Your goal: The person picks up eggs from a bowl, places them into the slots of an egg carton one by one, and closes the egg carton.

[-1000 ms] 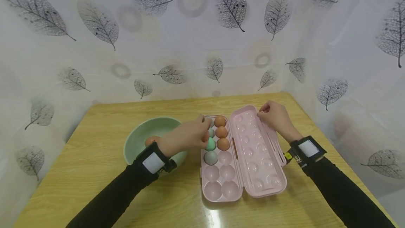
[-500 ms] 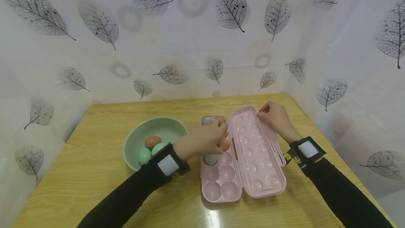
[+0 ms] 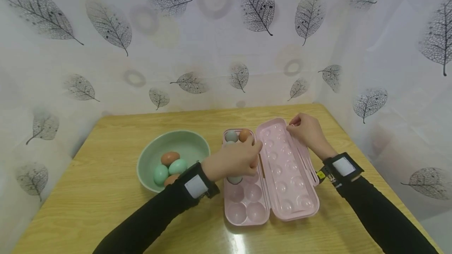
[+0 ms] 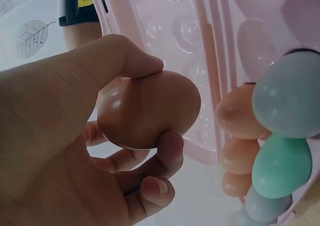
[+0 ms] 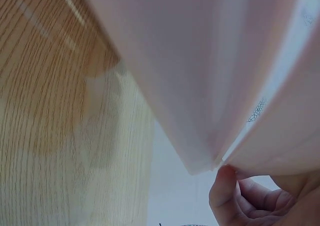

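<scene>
A brown egg (image 4: pixel 150 108) is pinched between the thumb and fingers of my left hand (image 3: pixel 236 159), which hovers over the pink egg box (image 3: pixel 237 213). In the left wrist view, brown, grey and green eggs sit in the box's cups beside the held egg, among them a green egg (image 4: pixel 281 166) and a grey egg (image 4: pixel 289 95). The head view shows the hand covering part of these rows. My right hand (image 3: pixel 308 133) pinches the far outer edge of the open lid (image 3: pixel 282 167); the right wrist view has its fingertips at the lid's corner.
Left of the box stands a pale green bowl (image 3: pixel 148 158) with several eggs in it, including a brown egg (image 3: pixel 170 158) and a green egg (image 3: pixel 161 174). The wooden table (image 3: pixel 106 207) ends at a leaf-printed curtain (image 3: pixel 212 42) behind and at the sides.
My left hand has moved right across the box's egg rows towards the hinge, uncovering more eggs in the bowl. My right hand has stayed at the lid's edge.
</scene>
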Action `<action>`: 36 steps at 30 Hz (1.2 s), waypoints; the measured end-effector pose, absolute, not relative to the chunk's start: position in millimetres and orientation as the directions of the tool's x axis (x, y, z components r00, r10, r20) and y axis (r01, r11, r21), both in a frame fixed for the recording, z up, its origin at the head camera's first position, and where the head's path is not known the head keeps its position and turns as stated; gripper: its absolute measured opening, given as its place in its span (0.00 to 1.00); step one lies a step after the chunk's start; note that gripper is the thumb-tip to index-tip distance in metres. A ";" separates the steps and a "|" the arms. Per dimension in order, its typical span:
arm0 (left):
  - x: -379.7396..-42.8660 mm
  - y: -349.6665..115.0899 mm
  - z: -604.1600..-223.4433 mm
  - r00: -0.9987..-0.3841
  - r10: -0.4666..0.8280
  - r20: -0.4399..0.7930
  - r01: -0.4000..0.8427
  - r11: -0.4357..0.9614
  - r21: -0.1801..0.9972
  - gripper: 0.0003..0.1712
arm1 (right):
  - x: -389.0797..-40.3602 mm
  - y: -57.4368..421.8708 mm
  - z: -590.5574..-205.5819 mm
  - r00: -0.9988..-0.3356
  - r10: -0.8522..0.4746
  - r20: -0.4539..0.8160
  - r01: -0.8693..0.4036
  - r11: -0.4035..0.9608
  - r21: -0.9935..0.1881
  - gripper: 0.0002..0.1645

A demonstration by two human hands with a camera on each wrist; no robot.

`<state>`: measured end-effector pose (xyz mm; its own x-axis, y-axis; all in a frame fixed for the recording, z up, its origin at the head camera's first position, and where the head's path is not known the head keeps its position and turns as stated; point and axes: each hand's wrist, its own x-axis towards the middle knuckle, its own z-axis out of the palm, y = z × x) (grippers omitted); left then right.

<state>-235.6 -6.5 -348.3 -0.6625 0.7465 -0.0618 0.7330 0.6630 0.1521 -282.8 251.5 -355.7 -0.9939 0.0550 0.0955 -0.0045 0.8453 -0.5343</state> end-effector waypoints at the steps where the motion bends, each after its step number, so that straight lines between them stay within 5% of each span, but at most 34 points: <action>1: -235.5 -5.6 -350.0 -0.659 0.749 -0.061 0.737 0.660 0.144 0.24 | -282.8 251.8 -355.7 -0.994 0.053 0.100 -0.008 0.847 -0.531 0.16; 12: -234.1 -0.6 -382.3 -0.625 0.778 -0.071 0.772 0.629 0.091 0.19 | -283.4 250.8 -355.2 -0.994 0.053 0.093 -0.005 0.843 -0.538 0.16; 22: -229.6 4.2 -406.5 -0.571 0.820 -0.023 0.815 0.564 -0.132 0.21 | -283.6 249.5 -354.4 -0.995 0.045 0.088 -0.009 0.842 -0.539 0.16; 36: -230.5 2.9 -407.4 -0.567 0.824 -0.022 0.821 0.563 -0.097 0.19 | -284.5 249.6 -353.3 -0.996 0.056 0.072 0.008 0.840 -0.542 0.16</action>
<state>-230.5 2.9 -407.4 -0.5669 0.8235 -0.0225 0.8211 0.5626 -0.0968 -284.5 249.6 -353.3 -0.9958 0.0558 0.0724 0.0076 0.8403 -0.5420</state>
